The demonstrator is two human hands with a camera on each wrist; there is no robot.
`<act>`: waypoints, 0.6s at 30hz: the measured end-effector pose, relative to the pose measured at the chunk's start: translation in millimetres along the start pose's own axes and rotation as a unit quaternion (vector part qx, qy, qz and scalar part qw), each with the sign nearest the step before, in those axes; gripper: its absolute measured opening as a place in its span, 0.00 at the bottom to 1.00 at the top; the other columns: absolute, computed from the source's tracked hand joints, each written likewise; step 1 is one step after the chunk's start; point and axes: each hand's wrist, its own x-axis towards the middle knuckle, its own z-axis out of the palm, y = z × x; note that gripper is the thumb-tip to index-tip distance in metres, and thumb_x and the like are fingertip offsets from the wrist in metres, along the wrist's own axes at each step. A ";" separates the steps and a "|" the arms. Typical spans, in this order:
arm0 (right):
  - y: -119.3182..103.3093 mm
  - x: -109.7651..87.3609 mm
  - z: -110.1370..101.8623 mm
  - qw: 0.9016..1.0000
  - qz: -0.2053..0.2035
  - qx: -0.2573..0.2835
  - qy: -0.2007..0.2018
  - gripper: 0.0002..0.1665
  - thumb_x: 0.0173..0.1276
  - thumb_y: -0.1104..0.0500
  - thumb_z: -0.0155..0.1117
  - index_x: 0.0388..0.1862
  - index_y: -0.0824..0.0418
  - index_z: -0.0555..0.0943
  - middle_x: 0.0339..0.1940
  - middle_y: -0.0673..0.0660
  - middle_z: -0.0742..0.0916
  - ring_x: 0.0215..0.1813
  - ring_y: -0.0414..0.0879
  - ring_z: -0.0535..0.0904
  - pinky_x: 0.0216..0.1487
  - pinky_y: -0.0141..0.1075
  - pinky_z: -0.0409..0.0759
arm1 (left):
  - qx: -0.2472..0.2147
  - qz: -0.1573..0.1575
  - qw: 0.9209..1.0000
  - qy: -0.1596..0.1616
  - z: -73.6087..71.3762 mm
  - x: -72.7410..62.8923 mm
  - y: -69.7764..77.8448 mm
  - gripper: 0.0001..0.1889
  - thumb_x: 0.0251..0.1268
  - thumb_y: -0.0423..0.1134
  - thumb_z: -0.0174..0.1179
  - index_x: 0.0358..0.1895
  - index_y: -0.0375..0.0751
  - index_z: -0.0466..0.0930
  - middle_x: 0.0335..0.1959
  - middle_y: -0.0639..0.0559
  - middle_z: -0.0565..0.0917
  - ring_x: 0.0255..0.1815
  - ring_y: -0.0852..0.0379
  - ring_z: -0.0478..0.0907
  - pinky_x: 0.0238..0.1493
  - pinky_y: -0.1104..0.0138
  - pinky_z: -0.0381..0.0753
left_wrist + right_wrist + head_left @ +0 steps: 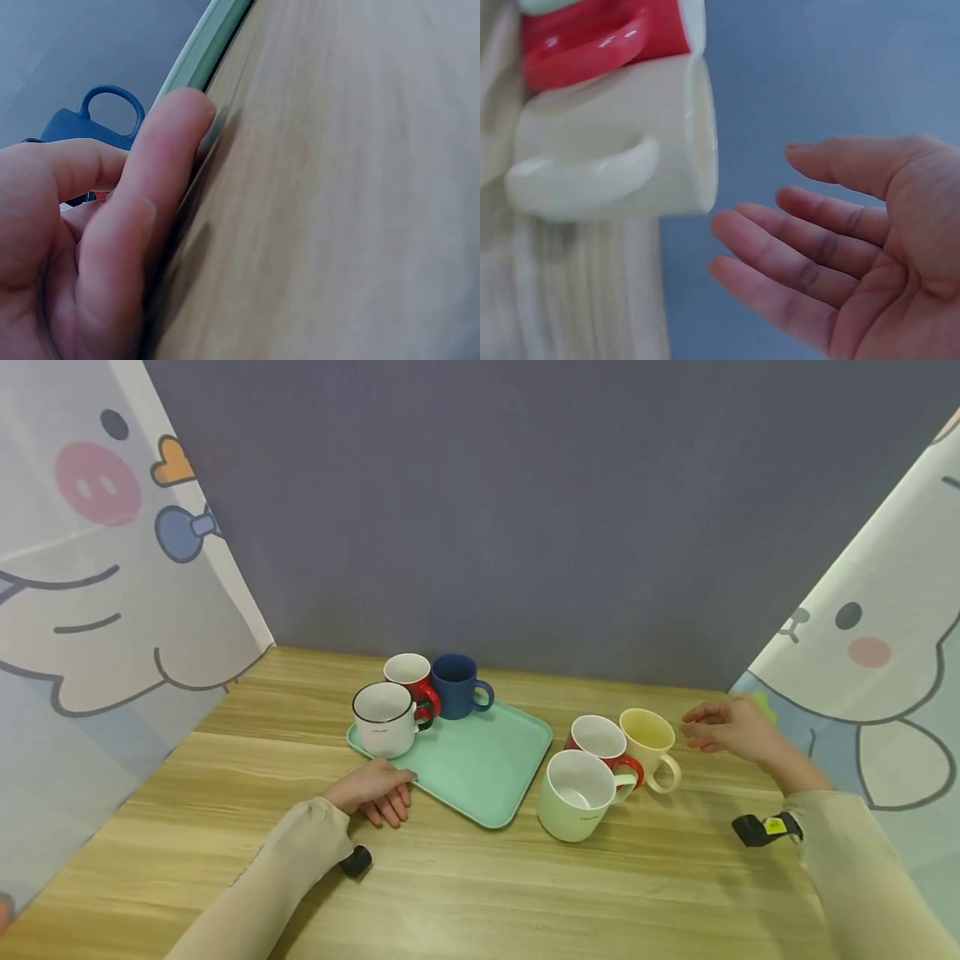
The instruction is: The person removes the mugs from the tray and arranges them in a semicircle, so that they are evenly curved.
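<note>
A mint-green tray (480,768) lies on the wooden table, with a white black-rimmed mug (384,731), a red mug (407,670) and a dark blue mug (454,689) grouped at its far left end. At the tray's near-left edge rests my left hand (375,789), its fingers loosely extended along the rim (199,67). To the tray's right stand a pale green mug (566,810), a second red mug (597,735) with a white inside, and a yellow mug (647,737). My right hand (731,731) hovers apart from the yellow mug, on its right, fingers spread and holding nothing.
A grey-blue panel (480,527) rises behind the table (450,893). Cartoon-printed sheets flank it, one on the left (112,593) and one on the right (877,668). The three mugs right of the tray stand close together, handles pointing right.
</note>
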 end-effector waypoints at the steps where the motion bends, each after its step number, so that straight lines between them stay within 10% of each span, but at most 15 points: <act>1: -4.5 2.1 0.2 1.000 0.000 -0.004 0.004 0.21 0.72 0.64 0.61 0.53 0.83 0.75 0.41 0.70 0.87 0.33 0.44 0.87 0.34 0.35 0.85 | 0.000 -0.001 1.000 -0.001 0.0 0.3 -0.2 0.23 0.73 0.46 0.49 0.24 0.34 0.82 0.20 0.45 0.85 0.17 0.57 0.83 0.14 0.70 0.78; 18: -83.1 66.9 52.7 0.997 -0.049 -0.044 -0.028 0.18 0.70 0.60 0.65 0.51 0.73 0.81 0.38 0.62 0.89 0.38 0.56 0.87 0.40 0.44 0.86 | -0.001 -0.001 1.000 0.000 -1.0 0.9 1.0 0.23 0.73 0.47 0.49 0.24 0.34 0.83 0.20 0.45 0.85 0.18 0.56 0.84 0.14 0.69 0.77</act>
